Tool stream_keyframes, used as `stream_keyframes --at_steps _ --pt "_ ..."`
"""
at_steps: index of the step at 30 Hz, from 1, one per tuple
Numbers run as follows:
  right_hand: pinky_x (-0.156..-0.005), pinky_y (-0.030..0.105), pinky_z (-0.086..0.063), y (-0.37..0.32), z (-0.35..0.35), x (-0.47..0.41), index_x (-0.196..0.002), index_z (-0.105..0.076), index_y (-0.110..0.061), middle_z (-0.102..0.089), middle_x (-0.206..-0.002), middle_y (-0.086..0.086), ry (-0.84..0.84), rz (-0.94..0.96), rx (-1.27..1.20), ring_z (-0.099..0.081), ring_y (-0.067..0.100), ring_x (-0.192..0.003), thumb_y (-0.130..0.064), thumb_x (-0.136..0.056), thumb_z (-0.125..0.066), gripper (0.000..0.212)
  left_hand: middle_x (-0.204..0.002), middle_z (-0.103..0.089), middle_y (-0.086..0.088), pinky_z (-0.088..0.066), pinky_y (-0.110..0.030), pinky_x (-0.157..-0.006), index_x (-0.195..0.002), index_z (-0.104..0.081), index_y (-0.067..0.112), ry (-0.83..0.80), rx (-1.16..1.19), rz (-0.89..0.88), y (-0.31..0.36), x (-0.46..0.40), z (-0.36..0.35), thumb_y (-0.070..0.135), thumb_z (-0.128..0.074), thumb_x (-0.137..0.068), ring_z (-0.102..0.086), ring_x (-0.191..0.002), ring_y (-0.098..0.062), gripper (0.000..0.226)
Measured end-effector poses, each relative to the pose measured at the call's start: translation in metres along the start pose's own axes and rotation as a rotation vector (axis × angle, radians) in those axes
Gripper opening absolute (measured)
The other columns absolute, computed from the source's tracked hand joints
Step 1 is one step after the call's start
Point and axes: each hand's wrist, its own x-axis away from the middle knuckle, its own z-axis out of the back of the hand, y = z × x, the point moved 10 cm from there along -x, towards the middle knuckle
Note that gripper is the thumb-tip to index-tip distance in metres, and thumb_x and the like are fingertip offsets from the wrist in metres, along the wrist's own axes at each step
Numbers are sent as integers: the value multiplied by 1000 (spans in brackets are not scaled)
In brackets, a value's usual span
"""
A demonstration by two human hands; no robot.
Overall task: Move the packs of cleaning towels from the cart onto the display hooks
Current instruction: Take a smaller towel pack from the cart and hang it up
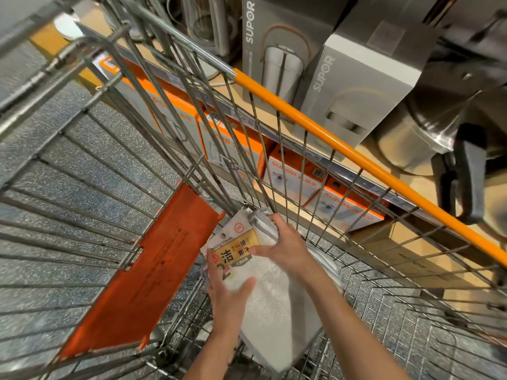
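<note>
A pack of grey-white cleaning towels (270, 305) with a yellow and white label lies inside the wire shopping cart (90, 149), near its bottom. My left hand (229, 290) grips the pack's left edge over the label. My right hand (285, 246) holds the pack's upper end, fingers curled over a stack of folded grey towels (262, 219) just behind it. Both forearms reach down into the cart. No display hooks are in view.
The cart's orange handle bar (356, 157) runs diagonally on the right, and an orange plastic flap (148, 272) hangs inside it on the left. Behind the cart stand a shelf (310, 156) of orange and white boxes, grey boxes (277, 48) and steel pots (428, 127).
</note>
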Motion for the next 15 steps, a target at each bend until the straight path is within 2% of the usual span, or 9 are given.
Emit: stream_keyframes --at_steps 2,4,6,8,9,12,15 --pt "-113 56 -21 -2 0 1 -134 -34 -38 -35 -149 6 9 19 49 -21 34 -140 -42 -67 -80 82 -157 -4 13 -27 -55 -109 -140 2 61 -7 -4 -5 0 0 0 12 -78 -76 -15 -143 -21 114" --pt "-112 52 -24 -4 0 2 -133 -34 -38 -37 -147 6 12 45 84 -26 32 -138 -44 -67 -80 81 -158 -1 13 -23 -59 -112 -138 3 64 -11 -10 -4 0 0 0 13 -78 -75 -9 -146 -24 115" --pt "-104 41 -33 -6 0 3 -130 -37 -38 -38 -138 5 2 63 56 -36 29 -129 -42 -66 -81 78 -159 3 12 -21 -62 -112 -135 5 68 -11 -15 5 0 1 1 14 -78 -75 -5 -147 -25 116" --pt "-97 34 -33 -7 2 4 -128 -39 -38 -35 -124 1 -3 70 19 -38 25 -123 -40 -64 -83 77 -159 4 11 -20 -62 -112 -132 6 71 -13 -25 8 0 1 0 15 -79 -75 -3 -147 -26 116" --pt "-98 35 -33 -7 3 4 -127 -39 -38 -34 -124 1 -3 70 12 -37 24 -123 -39 -64 -83 77 -159 4 11 -20 -62 -111 -131 6 71 -15 -27 6 1 1 0 15 -78 -75 -3 -147 -26 116" --pt "-105 44 -31 -10 2 6 -125 -40 -38 -40 -139 2 -5 83 36 -34 25 -130 -41 -65 -82 73 -160 5 7 -20 -62 -112 -133 7 69 -14 -28 6 2 3 1 14 -78 -76 -3 -147 -27 116" --pt "-108 48 -31 -16 1 13 -121 -41 -37 -46 -138 -2 27 114 82 -37 23 -129 -43 -65 -80 68 -161 4 2 -19 -57 -112 -137 8 62 -9 -40 -8 5 5 2 13 -77 -76 -2 -147 -28 115"
